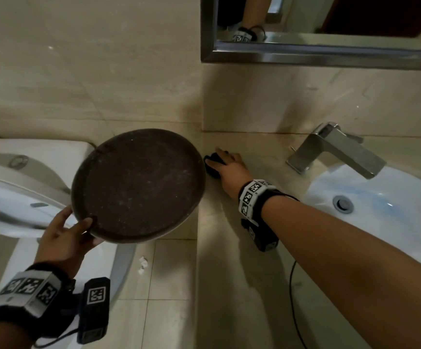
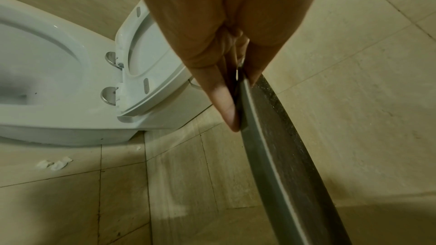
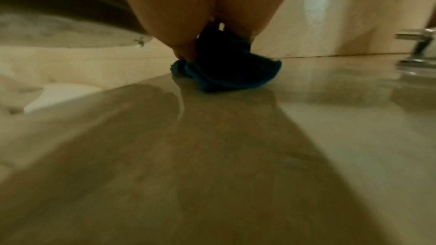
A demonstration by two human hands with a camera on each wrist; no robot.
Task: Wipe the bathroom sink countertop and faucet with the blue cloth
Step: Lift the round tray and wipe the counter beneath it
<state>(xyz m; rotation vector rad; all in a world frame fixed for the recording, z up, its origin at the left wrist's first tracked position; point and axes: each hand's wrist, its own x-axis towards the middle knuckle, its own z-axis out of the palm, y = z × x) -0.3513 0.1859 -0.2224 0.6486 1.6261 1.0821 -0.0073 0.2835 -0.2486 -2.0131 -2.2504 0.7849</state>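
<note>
A beige tiled bathroom holds a glossy beige stone table [image 1: 229, 260] with a white oval sink basin [image 1: 380, 197] set into it. The square chrome faucet [image 1: 335, 149] stands at the basin's back edge. To the faucet's left, the right hand [image 1: 229, 170] presses the crumpled blue cloth [image 3: 226, 70] onto the table near the wall, fingers curled over it. Further left of the faucet, off the table's edge, the left hand [image 1: 63, 238] pinches the rim of a round dark-brown tray [image 1: 139, 185], held above the white toilet [image 2: 59, 81].
</note>
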